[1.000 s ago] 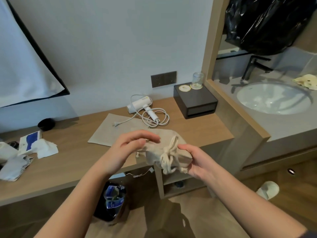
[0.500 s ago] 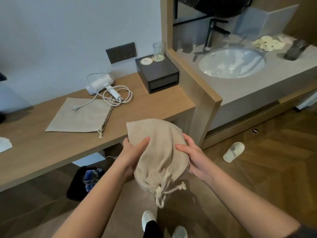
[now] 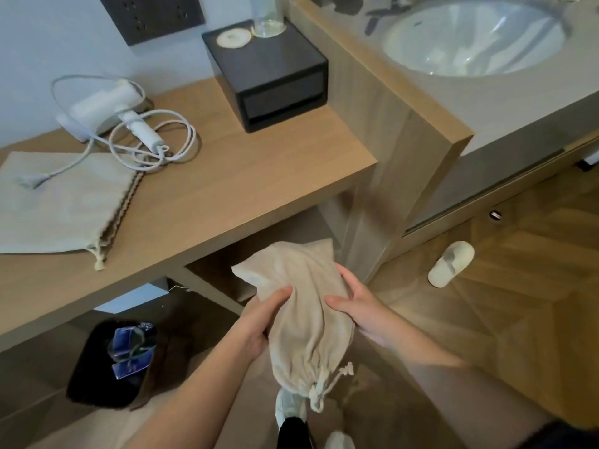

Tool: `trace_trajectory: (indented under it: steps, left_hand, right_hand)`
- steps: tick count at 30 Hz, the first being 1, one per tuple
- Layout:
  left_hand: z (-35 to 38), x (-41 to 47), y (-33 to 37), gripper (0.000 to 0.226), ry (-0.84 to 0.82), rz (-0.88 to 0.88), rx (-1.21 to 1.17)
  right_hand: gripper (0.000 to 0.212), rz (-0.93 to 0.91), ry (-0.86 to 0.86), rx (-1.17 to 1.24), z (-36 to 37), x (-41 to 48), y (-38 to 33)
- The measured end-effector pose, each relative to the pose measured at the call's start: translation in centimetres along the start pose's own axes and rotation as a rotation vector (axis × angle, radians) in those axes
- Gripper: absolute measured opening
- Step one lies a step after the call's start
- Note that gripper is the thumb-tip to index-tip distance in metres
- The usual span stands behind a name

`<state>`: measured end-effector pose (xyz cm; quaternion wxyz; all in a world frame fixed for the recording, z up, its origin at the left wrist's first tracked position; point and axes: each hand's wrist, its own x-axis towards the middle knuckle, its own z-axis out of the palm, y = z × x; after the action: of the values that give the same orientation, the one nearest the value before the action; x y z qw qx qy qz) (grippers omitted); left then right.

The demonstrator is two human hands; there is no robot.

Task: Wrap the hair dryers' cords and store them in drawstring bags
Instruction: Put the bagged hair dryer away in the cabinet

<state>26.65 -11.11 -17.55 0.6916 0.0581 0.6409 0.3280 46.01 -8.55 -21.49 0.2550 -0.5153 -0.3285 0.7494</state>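
Note:
A full beige drawstring bag (image 3: pixel 304 306) hangs below the counter's front edge, its tied mouth and cord pointing down toward me. My left hand (image 3: pixel 259 319) grips its left side and my right hand (image 3: pixel 359 309) holds its right side. What is inside the bag is hidden. On the wooden counter (image 3: pixel 246 176) lies a white hair dryer (image 3: pixel 107 108) with its loose cord (image 3: pixel 155 147) looped beside it. The plug end rests on a flat, empty drawstring bag (image 3: pixel 61 205) at the left.
A black box (image 3: pixel 272 76) with a glass (image 3: pixel 267 14) on top stands at the counter's back right. A sink (image 3: pixel 470 37) lies to the right. Below the counter sits a dark bin (image 3: pixel 110 364). A white slipper (image 3: pixel 450 267) lies on the wooden floor.
The bag has been turned over so its tied mouth points down, and both hands have lowered it from counter height to below the counter edge. The camera has tilted down and closer.

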Motion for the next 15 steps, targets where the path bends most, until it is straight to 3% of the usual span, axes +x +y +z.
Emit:
trace_trajectory:
  steps: [6, 9, 12, 15]
  left_hand:
    - [-1.5, 12.4, -2.4, 0.039, -0.001, 0.045, -0.048]
    - [-1.9, 18.5, -3.2, 0.043, -0.010, 0.094, -0.051]
    - [-1.7, 23.7, -3.5, 0.031, 0.022, 0.135, -0.030]
    - [-1.8, 28.1, -3.4, 0.049, 0.045, 0.126, 0.024]
  right_hand:
    - [0.074, -0.022, 0.085, -0.155, -2.2, 10.6, 5.2]
    - [0.065, -0.044, 0.123, -0.220, -3.3, 15.5, 6.8]
    - [0.067, -0.075, 0.141, -0.261, -4.3, 19.4, 7.4]
    - [0.068, -0.056, 0.204, -0.313, -5.0, 22.6, 8.0]
